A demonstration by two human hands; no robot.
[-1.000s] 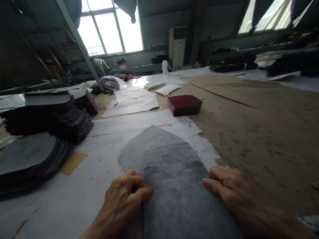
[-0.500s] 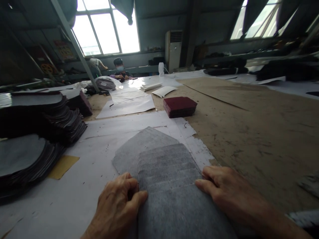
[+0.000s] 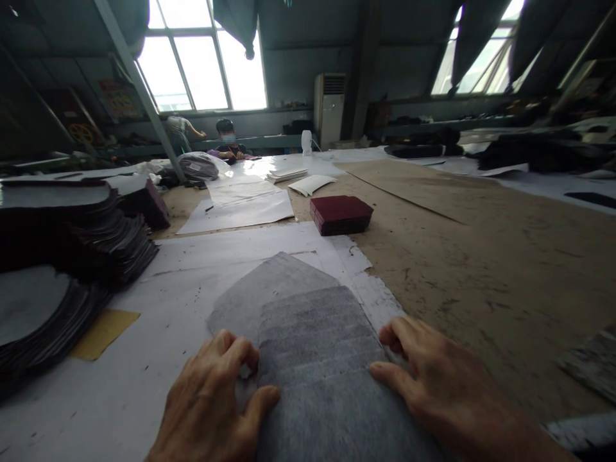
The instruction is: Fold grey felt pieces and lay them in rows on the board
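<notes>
At lower centre, a grey panel (image 3: 317, 391) lies between left hand (image 3: 206, 391) and right hand (image 3: 433, 366), both loosely open at its edges, seemingly aligning it; further straightening would call for even side pressure.

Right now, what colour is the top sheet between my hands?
The top sheet is grey with faint crosswise bands, clearest in the head view.

Ridged grey panel (image 3: 308, 359), flat; paler pointed panel (image 3: 269, 282) partly beneath
</notes>
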